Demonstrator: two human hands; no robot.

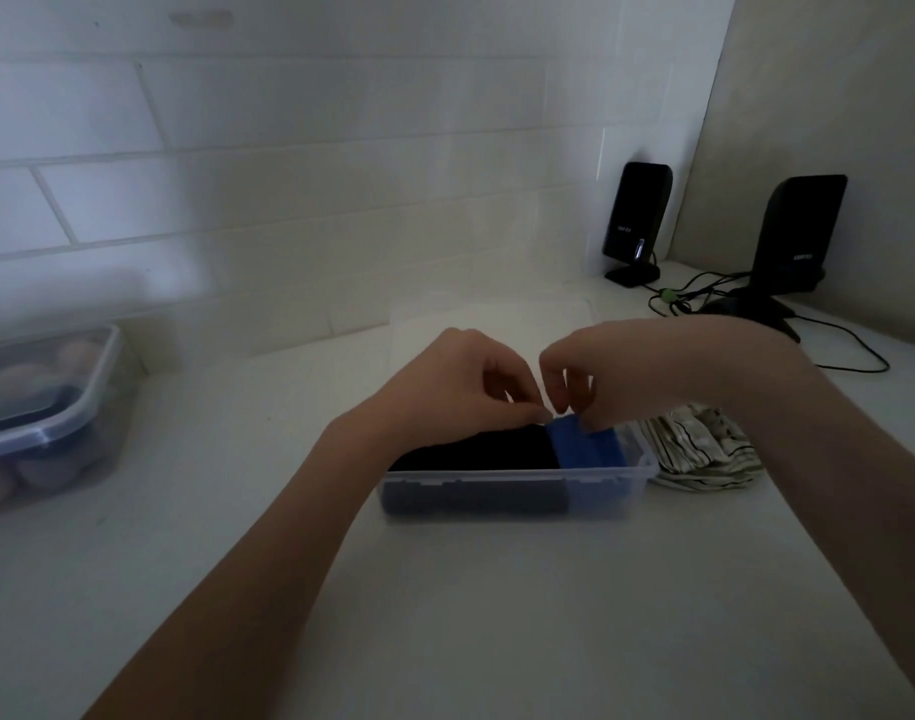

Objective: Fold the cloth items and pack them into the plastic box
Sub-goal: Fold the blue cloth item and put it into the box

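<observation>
A shallow rectangular clear plastic box (518, 488) sits on the white counter, open-topped. Inside it a folded black cloth (476, 452) fills the left and middle part, and a folded blue cloth (590, 449) stands at the right end, its top edge rising above the rim. Just beside the box's right end lies a crumpled white cloth with dark stripes (699, 452)
</observation>
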